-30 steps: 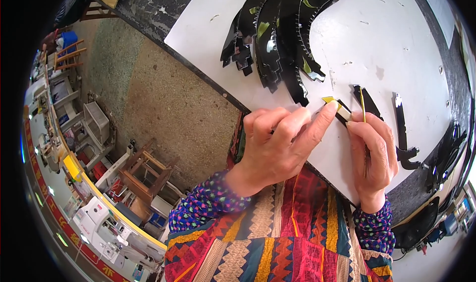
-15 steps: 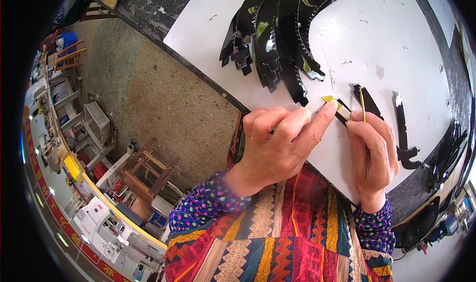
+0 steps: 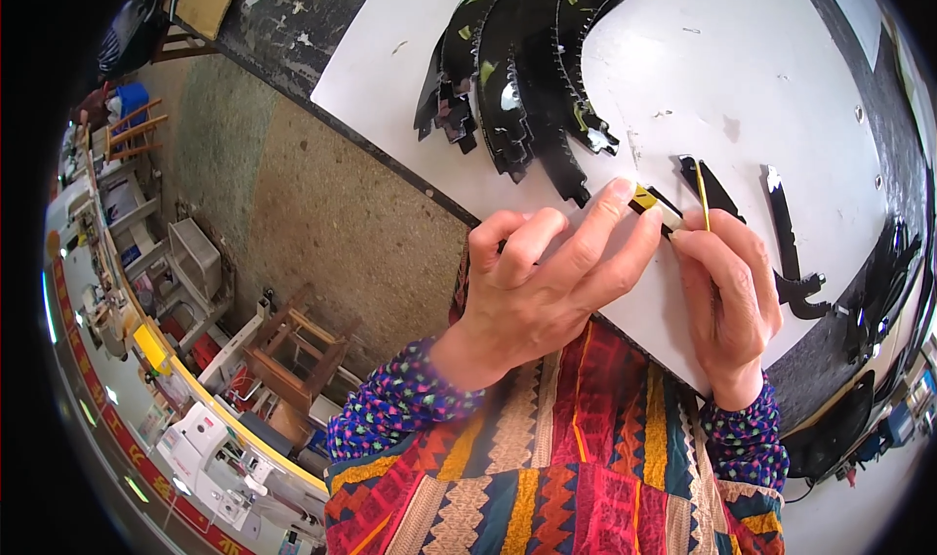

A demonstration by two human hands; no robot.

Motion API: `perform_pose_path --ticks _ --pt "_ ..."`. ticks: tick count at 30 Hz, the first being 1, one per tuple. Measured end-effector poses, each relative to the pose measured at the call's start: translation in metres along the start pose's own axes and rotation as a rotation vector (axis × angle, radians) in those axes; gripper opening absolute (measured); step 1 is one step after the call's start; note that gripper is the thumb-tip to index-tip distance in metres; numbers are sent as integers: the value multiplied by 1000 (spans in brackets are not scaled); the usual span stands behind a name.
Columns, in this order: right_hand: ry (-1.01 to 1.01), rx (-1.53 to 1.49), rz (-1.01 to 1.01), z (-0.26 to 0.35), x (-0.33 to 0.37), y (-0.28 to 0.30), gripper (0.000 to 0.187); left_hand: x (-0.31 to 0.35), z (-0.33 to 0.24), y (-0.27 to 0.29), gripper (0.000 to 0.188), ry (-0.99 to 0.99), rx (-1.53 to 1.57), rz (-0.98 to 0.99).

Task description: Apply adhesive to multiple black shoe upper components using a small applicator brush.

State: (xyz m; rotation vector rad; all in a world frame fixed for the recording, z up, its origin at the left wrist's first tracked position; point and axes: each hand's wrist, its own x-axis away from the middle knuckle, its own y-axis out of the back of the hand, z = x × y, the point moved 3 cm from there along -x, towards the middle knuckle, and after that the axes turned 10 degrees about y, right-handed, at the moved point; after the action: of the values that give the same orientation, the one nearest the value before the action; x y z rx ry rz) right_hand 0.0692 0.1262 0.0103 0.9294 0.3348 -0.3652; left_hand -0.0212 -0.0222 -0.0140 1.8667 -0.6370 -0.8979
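Two fingertips of my left hand (image 3: 547, 287) press at the yellow-marked end of a small black strip (image 3: 645, 201), which has a pale section toward its right end. Its thumb is hidden. My right hand (image 3: 729, 287) pinches the pale end with its fingertips. A thin yellow stick (image 3: 703, 196) rises from between my right fingers. Just behind that hand lies a flat black piece (image 3: 717, 194) with a notched end. Farther right rests a longer narrow black piece (image 3: 784, 223), with a curved toothed black piece (image 3: 805, 296) at its lower end.
Curved black strips (image 3: 517, 77) with toothed edges lie fanned across the white board (image 3: 722, 86). More dark pieces (image 3: 883, 291) are heaped at the right edge. Left of the table are a wooden stool (image 3: 293, 355), a grey crate (image 3: 195, 252) and a white sewing machine (image 3: 200, 452).
My left hand has shifted its fingers, with two fingertips now at the strip's yellow end instead of one. The table and its pieces sit slightly farther left in view.
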Motion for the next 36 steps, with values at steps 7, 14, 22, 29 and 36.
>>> perform_pose_path --ticks 7,14,22,29,36 --pt "-1 63 -20 1 5 3 31 1 0 0 40 -3 -18 26" --pt "4 23 -6 1 5 3 32 0 0 1 42 7 -11 33" --pt "-8 10 12 0 6 1 33 1 -1 0 52 33 -27 40" --pt "-30 7 6 1 4 4 30 0 -4 1 52 36 -27 57" --pt "-132 107 12 -3 5 24 23 -2 -3 1 53 17 -50 84"
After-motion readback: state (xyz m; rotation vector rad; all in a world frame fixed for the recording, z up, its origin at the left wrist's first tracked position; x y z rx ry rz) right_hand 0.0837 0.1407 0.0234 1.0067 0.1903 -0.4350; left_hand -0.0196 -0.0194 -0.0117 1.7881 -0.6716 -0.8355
